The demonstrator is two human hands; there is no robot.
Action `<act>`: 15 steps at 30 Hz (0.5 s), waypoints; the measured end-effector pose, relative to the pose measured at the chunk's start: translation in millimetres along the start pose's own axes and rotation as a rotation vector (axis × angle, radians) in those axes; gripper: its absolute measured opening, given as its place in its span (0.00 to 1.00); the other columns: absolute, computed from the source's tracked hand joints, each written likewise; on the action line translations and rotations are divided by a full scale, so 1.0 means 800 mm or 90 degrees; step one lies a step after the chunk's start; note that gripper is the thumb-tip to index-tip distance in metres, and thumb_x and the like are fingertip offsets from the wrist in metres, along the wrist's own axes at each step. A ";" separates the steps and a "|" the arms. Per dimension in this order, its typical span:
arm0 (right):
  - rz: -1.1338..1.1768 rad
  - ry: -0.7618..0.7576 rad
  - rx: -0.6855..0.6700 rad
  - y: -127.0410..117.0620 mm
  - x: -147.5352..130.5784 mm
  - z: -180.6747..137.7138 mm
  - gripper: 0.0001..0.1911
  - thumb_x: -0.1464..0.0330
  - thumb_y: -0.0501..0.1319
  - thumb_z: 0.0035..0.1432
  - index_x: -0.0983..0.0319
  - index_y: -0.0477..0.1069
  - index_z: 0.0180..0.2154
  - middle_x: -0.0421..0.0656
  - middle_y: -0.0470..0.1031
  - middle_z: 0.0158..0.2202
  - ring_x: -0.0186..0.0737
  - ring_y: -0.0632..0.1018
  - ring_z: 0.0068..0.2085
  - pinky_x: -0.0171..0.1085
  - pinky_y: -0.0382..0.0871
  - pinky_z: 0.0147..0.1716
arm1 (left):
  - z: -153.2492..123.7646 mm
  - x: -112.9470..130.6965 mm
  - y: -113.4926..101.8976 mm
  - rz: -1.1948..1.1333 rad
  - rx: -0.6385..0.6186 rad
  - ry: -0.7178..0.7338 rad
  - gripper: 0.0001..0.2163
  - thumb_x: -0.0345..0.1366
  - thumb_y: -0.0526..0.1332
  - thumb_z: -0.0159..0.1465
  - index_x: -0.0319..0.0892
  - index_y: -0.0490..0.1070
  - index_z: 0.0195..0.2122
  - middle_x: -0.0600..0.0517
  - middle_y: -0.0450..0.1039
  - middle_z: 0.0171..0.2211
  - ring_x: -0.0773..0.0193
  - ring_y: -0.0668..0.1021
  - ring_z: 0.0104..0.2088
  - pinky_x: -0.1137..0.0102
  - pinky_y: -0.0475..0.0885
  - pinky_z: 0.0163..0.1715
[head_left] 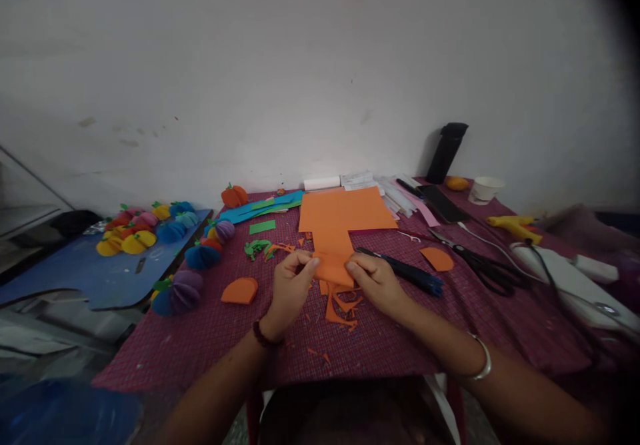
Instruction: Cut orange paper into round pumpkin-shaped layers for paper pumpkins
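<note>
Both hands meet over a small folded piece of orange paper (332, 266) at the table's middle. My left hand (291, 286) pinches its left edge and my right hand (376, 281) pinches its right edge. Orange offcuts (340, 310) lie just below the hands. A large orange sheet (343, 213) lies flat behind the piece. A cut orange shape (240, 290) rests left of my left hand, another (437, 258) to the right. A dark blue bundle of sticks (407, 273) lies beside my right hand.
Black scissors (477, 261) and a yellow glue gun (515, 226) lie at the right. Finished paper pumpkins (176, 292) sit at the left, several on a blue board (95, 273). A black bottle (447, 152) and white cup (486, 189) stand at the back right.
</note>
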State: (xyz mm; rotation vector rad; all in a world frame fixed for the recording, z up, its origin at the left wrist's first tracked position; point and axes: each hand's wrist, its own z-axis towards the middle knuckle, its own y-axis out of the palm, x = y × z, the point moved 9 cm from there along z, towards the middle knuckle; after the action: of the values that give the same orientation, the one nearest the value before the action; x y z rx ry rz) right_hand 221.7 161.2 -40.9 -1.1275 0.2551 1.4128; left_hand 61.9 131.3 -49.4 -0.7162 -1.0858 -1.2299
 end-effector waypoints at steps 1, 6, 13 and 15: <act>-0.002 -0.004 -0.001 0.000 -0.001 0.000 0.18 0.64 0.50 0.65 0.61 0.57 0.22 0.36 0.58 0.21 0.32 0.63 0.25 0.33 0.53 0.26 | 0.000 0.000 0.000 0.000 0.002 -0.001 0.11 0.36 0.64 0.58 0.39 0.68 0.22 0.54 0.68 0.26 0.69 0.68 0.28 0.74 0.64 0.30; -0.004 -0.007 -0.005 0.001 -0.003 0.000 0.19 0.64 0.50 0.65 0.60 0.55 0.22 0.36 0.57 0.20 0.32 0.62 0.24 0.33 0.52 0.25 | -0.001 -0.003 0.001 0.009 0.004 0.003 0.12 0.37 0.64 0.58 0.39 0.65 0.22 0.54 0.68 0.25 0.70 0.68 0.27 0.74 0.64 0.29; 0.011 0.030 -0.054 0.004 0.004 0.002 0.20 0.62 0.50 0.64 0.60 0.55 0.21 0.35 0.56 0.20 0.31 0.60 0.23 0.33 0.51 0.24 | 0.008 -0.014 0.002 -0.017 -0.055 -0.084 0.10 0.36 0.66 0.55 0.41 0.68 0.35 0.57 0.66 0.24 0.71 0.68 0.24 0.76 0.64 0.26; 0.024 0.047 -0.120 0.010 0.009 0.002 0.20 0.61 0.50 0.64 0.60 0.53 0.20 0.35 0.53 0.19 0.31 0.59 0.23 0.33 0.50 0.23 | 0.008 -0.024 0.015 0.003 -0.202 -0.165 0.15 0.37 0.67 0.53 0.40 0.71 0.41 0.56 0.69 0.25 0.70 0.69 0.24 0.76 0.64 0.25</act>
State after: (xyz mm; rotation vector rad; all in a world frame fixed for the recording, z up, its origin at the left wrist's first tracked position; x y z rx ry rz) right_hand 215.3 165.1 -48.8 -1.3368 0.1996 1.4522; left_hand 72.0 147.2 -63.8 -1.1455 -1.1074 -1.3467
